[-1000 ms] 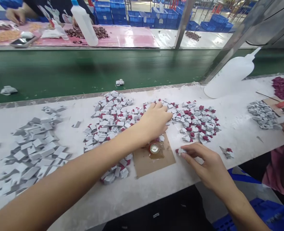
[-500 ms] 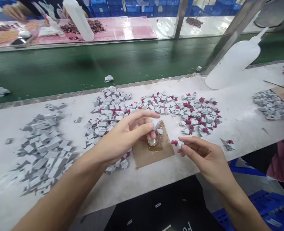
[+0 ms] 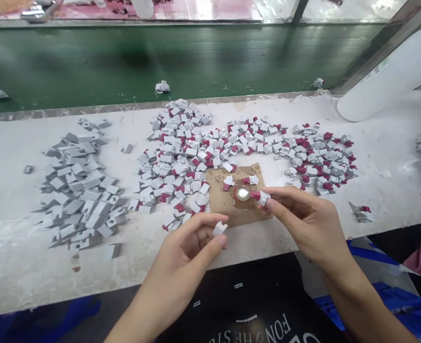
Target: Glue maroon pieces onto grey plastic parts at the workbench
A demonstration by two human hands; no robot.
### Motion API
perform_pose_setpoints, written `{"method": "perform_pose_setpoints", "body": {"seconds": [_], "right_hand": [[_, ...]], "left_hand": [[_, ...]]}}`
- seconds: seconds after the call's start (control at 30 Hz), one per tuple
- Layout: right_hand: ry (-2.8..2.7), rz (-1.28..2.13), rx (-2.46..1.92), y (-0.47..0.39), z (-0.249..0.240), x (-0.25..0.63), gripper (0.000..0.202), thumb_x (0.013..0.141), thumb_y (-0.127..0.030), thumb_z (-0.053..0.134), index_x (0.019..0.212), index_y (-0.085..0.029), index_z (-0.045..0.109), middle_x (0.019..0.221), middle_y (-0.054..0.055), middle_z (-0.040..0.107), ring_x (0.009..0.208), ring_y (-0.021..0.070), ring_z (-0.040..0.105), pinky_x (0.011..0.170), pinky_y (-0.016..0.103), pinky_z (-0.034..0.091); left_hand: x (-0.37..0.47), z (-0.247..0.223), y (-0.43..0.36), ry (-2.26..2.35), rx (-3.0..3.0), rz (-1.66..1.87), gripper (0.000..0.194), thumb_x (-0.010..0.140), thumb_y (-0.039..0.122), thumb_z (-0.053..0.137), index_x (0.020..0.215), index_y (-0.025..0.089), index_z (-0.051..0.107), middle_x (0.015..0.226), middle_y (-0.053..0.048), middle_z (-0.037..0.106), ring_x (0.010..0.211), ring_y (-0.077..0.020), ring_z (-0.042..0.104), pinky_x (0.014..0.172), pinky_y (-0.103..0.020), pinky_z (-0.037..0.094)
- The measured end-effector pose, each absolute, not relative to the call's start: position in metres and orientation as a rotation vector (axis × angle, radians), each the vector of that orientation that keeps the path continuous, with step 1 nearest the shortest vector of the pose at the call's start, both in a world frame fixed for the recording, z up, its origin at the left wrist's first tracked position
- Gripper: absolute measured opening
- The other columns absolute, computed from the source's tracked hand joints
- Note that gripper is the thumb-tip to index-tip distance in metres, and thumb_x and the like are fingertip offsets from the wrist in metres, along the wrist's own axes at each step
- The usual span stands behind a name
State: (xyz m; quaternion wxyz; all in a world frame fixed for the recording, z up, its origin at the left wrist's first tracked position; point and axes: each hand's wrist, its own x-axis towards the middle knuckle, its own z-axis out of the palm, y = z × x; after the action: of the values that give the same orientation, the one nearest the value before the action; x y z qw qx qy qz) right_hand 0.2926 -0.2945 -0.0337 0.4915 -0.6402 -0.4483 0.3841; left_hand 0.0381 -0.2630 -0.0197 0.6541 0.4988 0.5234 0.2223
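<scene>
While the right hand [image 3: 308, 221] pinches a grey-and-maroon piece [image 3: 263, 196] over the cardboard [image 3: 217, 204], beside the round shiny disc [image 3: 243, 193] | left hand [image 3: 185, 255] pinches a grey piece [image 3: 220, 228] near the cardboard's lower left | mixed grey-and-maroon heap [image 3: 176, 159] beyond | plain grey heap [image 3: 85, 195] farther left on the desk [image 3: 142, 259] | green surface [image 3: 89, 62] past the desk's far edge

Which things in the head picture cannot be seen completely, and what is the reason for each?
In the head view:
Light-grey piece: partly covered by the left hand.
Grey-and-red piece: partly covered by the right hand.
White bottle: upper end cut off by the right edge.
Shirt lettering: cut off by the bottom edge.
</scene>
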Motion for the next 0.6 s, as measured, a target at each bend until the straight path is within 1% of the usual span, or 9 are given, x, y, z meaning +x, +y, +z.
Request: {"method": "perform_pose_setpoints", "body": {"seconds": [0.07, 0.13, 0.27, 0.33, 0.47, 0.6], "right_hand": [[-1.068, 0.95, -1.551, -0.292, -0.034, 0.291, 0.015, 0.1, -0.032, 0.092, 0.115, -0.032, 0.095, 0.1, 0.002, 0.093, 0.085, 0.0217, 0.09, 0.078, 0.029, 0.078], [-1.071, 0.95, -1.555, -0.29, -0.034, 0.289, 0.015, 0.1, -0.032, 0.092, 0.114, -0.03, 0.095, 0.098, 0.003, 0.093, 0.082, 0.0229, 0.09, 0.076, 0.032, 0.078], [-1.204, 0.835, -1.599, -0.288, -0.033, 0.286, 0.015, 0.103, -0.029, 0.088, 0.117, -0.03, 0.094, 0.109, 0.003, 0.094, 0.096, 0.0247, 0.091, 0.084, 0.035, 0.077], [-1.304, 0.766, -1.62, -0.286, -0.032, 0.286, 0.016, 0.104, -0.027, 0.086, 0.118, -0.03, 0.094, 0.113, 0.003, 0.093, 0.101, 0.0238, 0.09, 0.088, 0.034, 0.076], [-1.425, 0.695, -1.658, -0.28, -0.027, 0.285, 0.015, 0.105, -0.024, 0.084, 0.118, -0.028, 0.092, 0.111, 0.002, 0.092, 0.095, 0.0209, 0.087, 0.086, 0.033, 0.073], [-1.491, 0.714, -1.658, -0.276, -0.021, 0.285, 0.015, 0.106, -0.021, 0.082, 0.116, -0.028, 0.091, 0.106, 0.0, 0.091, 0.092, 0.0191, 0.086, 0.083, 0.033, 0.07]], "left_hand": [[0.041, -0.023, -0.271, 1.202, 1.185, 0.536, 0.026, 0.108, 0.05, 0.08, 0.125, 0.031, 0.084, 0.084, -0.001, 0.078, 0.08, -0.018, 0.074, 0.071, -0.025, 0.06], [0.045, -0.027, -0.276, 1.185, 1.201, 0.544, 0.022, 0.111, 0.045, 0.074, 0.126, 0.032, 0.084, 0.089, -0.002, 0.083, 0.084, -0.019, 0.079, 0.076, -0.026, 0.062], [0.048, -0.032, -0.28, 1.129, 1.166, 0.552, 0.016, 0.11, 0.036, 0.074, 0.122, 0.033, 0.084, 0.099, -0.001, 0.088, 0.094, -0.0203, 0.086, 0.085, -0.028, 0.067], [0.05, -0.034, -0.28, 1.126, 1.192, 0.591, 0.014, 0.109, 0.033, 0.076, 0.12, 0.033, 0.085, 0.106, -0.001, 0.088, 0.099, -0.021, 0.086, 0.09, -0.029, 0.068], [0.053, -0.037, -0.279, 1.115, 1.292, 0.662, 0.012, 0.108, 0.03, 0.077, 0.116, 0.033, 0.085, 0.122, -0.001, 0.085, 0.105, -0.0203, 0.084, 0.094, -0.031, 0.068], [0.056, -0.04, -0.278, 1.096, 1.323, 0.661, 0.014, 0.11, 0.027, 0.076, 0.118, 0.035, 0.084, 0.119, 0.001, 0.083, 0.101, -0.0176, 0.081, 0.092, -0.029, 0.066]]}}
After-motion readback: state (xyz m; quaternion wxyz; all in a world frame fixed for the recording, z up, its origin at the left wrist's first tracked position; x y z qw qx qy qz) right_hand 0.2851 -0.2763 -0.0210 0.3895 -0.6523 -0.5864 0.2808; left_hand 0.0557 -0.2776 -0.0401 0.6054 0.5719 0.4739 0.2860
